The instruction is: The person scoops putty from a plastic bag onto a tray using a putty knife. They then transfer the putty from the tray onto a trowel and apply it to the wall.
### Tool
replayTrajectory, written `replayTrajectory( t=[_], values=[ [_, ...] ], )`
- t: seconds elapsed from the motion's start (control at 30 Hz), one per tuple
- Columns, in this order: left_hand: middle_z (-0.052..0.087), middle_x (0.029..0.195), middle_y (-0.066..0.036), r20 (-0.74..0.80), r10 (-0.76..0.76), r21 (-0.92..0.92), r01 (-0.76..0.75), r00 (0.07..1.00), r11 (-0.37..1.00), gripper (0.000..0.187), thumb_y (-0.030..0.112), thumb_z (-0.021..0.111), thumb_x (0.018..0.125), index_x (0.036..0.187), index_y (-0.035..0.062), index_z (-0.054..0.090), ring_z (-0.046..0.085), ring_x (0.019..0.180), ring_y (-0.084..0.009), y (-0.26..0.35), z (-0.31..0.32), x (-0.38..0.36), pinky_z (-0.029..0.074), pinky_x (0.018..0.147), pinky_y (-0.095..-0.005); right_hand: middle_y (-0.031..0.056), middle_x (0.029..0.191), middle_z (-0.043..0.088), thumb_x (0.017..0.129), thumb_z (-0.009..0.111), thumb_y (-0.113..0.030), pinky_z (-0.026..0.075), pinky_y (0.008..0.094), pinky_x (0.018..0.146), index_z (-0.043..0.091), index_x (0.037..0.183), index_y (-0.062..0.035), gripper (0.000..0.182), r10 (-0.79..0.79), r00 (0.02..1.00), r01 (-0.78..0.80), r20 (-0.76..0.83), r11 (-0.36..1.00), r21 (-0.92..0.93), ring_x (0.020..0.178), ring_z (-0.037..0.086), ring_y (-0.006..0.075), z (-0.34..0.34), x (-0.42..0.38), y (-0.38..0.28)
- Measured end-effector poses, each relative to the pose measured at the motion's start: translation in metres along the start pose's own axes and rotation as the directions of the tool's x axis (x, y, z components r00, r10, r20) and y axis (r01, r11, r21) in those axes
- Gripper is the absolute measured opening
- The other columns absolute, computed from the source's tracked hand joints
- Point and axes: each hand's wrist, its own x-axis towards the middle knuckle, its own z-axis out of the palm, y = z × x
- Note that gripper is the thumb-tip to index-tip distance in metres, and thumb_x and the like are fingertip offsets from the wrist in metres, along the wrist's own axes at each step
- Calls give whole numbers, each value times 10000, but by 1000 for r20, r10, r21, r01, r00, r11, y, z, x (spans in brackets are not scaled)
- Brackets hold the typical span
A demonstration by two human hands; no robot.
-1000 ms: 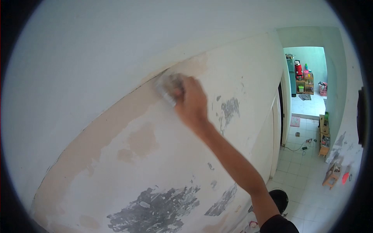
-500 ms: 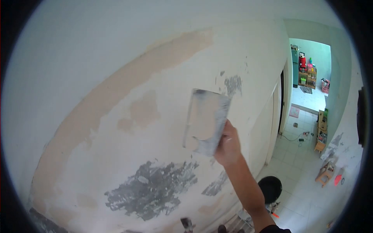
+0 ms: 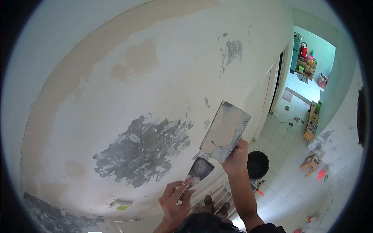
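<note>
My right hand [image 3: 235, 158] is closed around a flat rectangular plastering trowel [image 3: 243, 120], tilted with its face towards me. A smear of beige putty [image 3: 222, 130] covers much of that face. Lower and to the left, my left hand [image 3: 175, 202] grips a putty knife [image 3: 201, 169] with a broad, dark, stained blade. The blade's tip is right at the trowel's lower left edge. Beyond both tools, the white wall [image 3: 182, 89] carries a large rough grey patch [image 3: 145, 151] and beige filled areas [image 3: 140, 58].
My feet [image 3: 208, 200] show below, beside pale bars. On the tiled floor stand a black bucket [image 3: 258, 164] and a small wooden stool [image 3: 310, 164]. A cable [image 3: 280, 119] runs along the floor towards a doorway, with a low wooden shelf [image 3: 312, 120] nearby.
The trowel has come down and right, away from the upper wall area. My left hand has risen into view with the putty knife, now at the trowel's edge. The view has tilted downward.
</note>
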Motion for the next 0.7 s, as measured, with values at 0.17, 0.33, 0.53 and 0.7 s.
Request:
replayTrajectory(
  t=[0.17, 0.33, 0.53, 0.7],
  values=[
    [698, 961, -169, -115, -111, -147, 93, 987, 985, 314, 7, 834, 744, 1005, 21, 659, 700, 796, -244, 14, 9, 6, 553, 664, -318, 117, 1250, 622, 974, 482, -156, 509, 462, 991, 509, 1327, -30, 376, -59, 998, 55, 23, 989, 140, 1142, 628, 281, -11, -7, 10],
    [699, 977, -164, -87, -138, -126, 127, 987, 984, 282, 7, 837, 744, 966, 24, 664, 707, 809, -244, 12, 9, 5, 554, 676, -317, 125, 1250, 624, 969, 460, -174, 505, 455, 997, 513, 1334, -22, 399, -131, 991, 134, -37, 988, 73, 1153, 619, 288, 2, -16, 15],
    [694, 974, -163, -25, -250, -130, 244, 968, 961, 246, -31, 818, 744, 934, 11, 668, 711, 819, -239, 15, 7, 8, 558, 681, -313, 121, 1251, 635, 998, 439, -213, 507, 440, 988, 519, 1343, -10, 408, -211, 977, 212, -31, 977, 35, 1128, 631, 288, 3, -17, 19],
    [698, 990, -148, -43, -223, -146, 215, 974, 966, 188, -30, 787, 769, 918, 11, 680, 733, 807, -255, 14, 6, 19, 576, 649, -320, 104, 1268, 631, 1031, 432, -269, 488, 444, 1009, 513, 1356, -23, 416, -248, 965, 251, 84, 968, -30, 1144, 623, 277, -7, -24, 27]
  ],
)
